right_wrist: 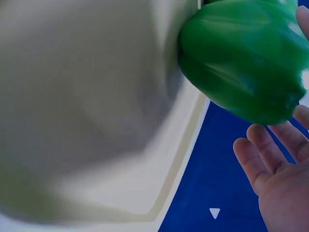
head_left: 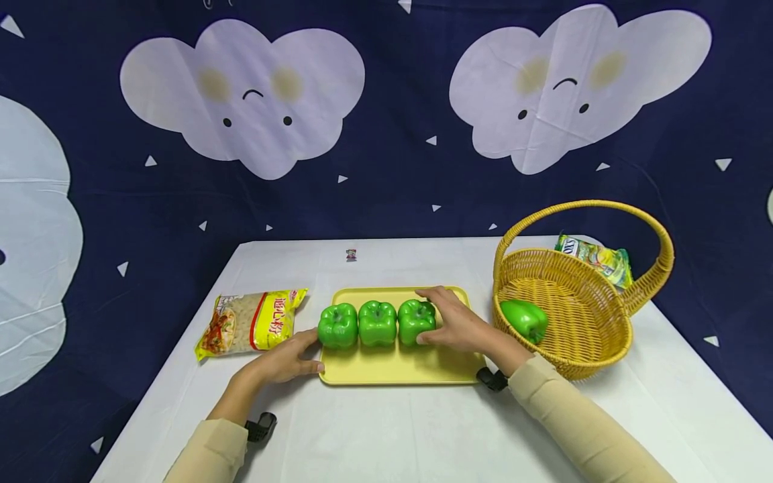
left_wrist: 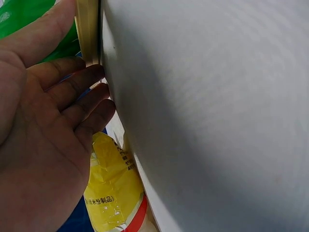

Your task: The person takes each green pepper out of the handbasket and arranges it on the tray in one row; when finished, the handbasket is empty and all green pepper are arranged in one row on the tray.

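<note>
Three green bell peppers stand in a row on a yellow tray (head_left: 398, 373): a left one (head_left: 338, 327), a middle one (head_left: 377, 323) and a right one (head_left: 414, 320). My right hand (head_left: 453, 322) spreads around the right pepper, thumb on the near side and fingers on the far side. In the right wrist view its fingers look extended beside that pepper (right_wrist: 241, 58); firm contact is not plain. At the tray's left edge is my left hand (head_left: 284, 359), fingers loosely extended, palm (left_wrist: 43, 159) holding nothing. Its fingertips are close to the tray rim (left_wrist: 88, 34).
A yellow wicker basket (head_left: 604, 352) with a tall handle stands right of the tray, with another green bell pepper (head_left: 524, 319) inside. Behind it lies a green packet (head_left: 604, 258). Left of the tray is a noodle bag (head_left: 247, 324). A tiny packet (head_left: 351, 255) lies at the back.
</note>
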`<action>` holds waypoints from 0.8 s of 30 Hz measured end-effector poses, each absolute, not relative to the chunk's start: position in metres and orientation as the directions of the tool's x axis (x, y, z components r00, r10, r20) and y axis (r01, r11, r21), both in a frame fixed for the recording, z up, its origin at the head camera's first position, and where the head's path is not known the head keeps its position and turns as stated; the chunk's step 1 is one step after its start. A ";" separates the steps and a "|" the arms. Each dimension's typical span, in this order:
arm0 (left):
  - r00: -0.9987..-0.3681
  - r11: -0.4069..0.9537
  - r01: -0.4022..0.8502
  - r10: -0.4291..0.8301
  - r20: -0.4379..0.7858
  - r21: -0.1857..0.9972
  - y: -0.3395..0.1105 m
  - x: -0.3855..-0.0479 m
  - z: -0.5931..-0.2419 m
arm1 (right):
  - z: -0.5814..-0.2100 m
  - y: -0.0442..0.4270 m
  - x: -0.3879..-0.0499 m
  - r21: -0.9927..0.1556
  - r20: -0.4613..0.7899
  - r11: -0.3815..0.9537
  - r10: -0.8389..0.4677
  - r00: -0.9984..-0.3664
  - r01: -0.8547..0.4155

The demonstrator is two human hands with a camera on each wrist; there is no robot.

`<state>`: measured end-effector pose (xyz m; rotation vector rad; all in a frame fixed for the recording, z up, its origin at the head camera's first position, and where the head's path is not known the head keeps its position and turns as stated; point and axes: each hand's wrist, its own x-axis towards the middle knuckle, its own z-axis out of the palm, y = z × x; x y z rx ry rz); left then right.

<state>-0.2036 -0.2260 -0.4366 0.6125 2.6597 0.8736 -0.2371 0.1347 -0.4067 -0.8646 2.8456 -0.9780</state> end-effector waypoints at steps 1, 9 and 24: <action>-0.872 0.728 0.306 0.473 -0.125 0.614 -0.226 -0.204 -0.437 | -0.405 0.136 -0.237 -0.570 0.167 0.651 -0.506 -0.847 -0.501; -0.869 0.720 0.310 0.480 -0.123 0.620 -0.227 -0.204 -0.437 | -0.391 0.150 -0.235 -0.573 0.228 0.615 -0.514 -0.827 -0.541; -0.869 0.721 0.313 0.479 -0.119 0.618 -0.226 -0.203 -0.436 | -0.357 0.191 -0.228 -0.588 0.290 0.603 -0.465 -0.837 -0.539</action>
